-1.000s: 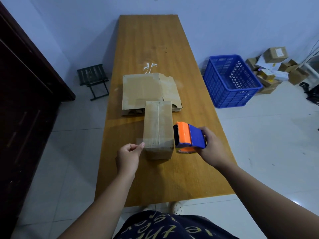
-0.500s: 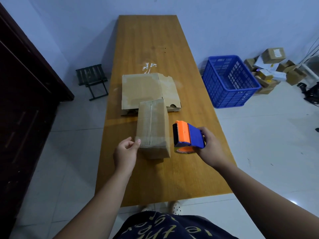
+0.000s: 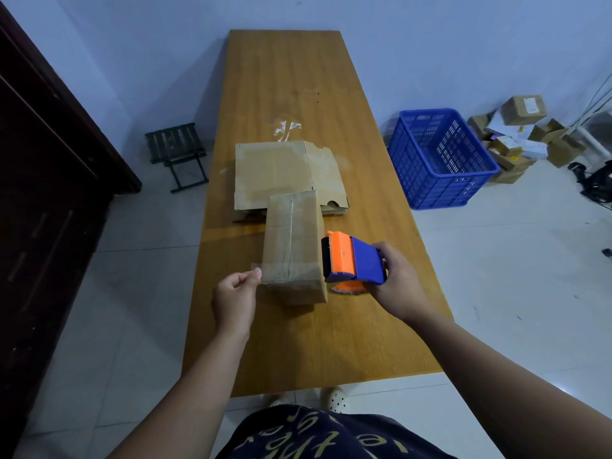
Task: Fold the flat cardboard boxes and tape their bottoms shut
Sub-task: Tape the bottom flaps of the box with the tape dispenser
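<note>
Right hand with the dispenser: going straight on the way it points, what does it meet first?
Most likely the taped box: the right hand aims the tape dispenser leftward at its right edge, seemingly almost touching, though depth is unclear.

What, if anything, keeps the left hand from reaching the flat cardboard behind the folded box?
Probably reachable, yes: bare table left of the folded box leaves a path to the flat cardboard, but the left hand is pinching the tape end.
</note>
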A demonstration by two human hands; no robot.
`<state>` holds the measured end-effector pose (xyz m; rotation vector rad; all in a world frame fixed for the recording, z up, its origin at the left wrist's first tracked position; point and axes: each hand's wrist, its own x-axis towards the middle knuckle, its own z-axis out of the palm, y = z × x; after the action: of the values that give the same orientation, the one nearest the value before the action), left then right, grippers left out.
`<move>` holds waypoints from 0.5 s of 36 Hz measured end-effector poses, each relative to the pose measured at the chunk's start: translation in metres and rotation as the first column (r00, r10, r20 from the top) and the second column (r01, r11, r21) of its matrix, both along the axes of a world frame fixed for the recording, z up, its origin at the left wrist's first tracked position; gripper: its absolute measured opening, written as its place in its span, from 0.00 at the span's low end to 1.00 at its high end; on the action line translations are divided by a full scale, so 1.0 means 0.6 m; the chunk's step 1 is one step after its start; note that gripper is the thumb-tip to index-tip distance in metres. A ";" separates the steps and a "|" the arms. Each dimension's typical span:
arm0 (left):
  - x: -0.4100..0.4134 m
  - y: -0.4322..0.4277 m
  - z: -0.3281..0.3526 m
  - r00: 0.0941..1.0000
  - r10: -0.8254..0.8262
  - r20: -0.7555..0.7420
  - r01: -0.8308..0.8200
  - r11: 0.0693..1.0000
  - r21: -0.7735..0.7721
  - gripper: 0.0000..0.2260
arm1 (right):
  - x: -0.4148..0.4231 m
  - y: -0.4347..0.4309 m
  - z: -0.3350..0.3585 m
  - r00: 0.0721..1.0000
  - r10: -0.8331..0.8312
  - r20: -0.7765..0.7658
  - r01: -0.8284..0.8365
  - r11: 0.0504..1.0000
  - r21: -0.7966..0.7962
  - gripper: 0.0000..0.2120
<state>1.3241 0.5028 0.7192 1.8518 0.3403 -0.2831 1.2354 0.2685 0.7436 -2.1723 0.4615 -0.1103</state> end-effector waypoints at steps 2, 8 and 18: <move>0.003 0.001 -0.002 1.000 -0.003 -0.007 0.003 1.000 0.020 0.09 | 0.000 0.001 0.001 1.000 0.008 0.004 -0.008 1.000 -0.011 0.19; 0.009 0.003 -0.002 0.998 -0.028 -0.055 0.033 0.995 0.092 0.15 | 0.001 0.003 0.001 1.000 0.022 0.001 -0.021 0.999 -0.039 0.19; 0.005 0.006 0.001 0.995 -0.045 -0.091 0.055 0.992 0.117 0.14 | 0.003 0.006 0.003 0.999 0.026 -0.018 -0.027 0.997 -0.072 0.20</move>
<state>1.3270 0.5066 0.7199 1.9715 0.3792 -0.3875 1.2374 0.2718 0.7452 -2.2510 0.4442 -0.0946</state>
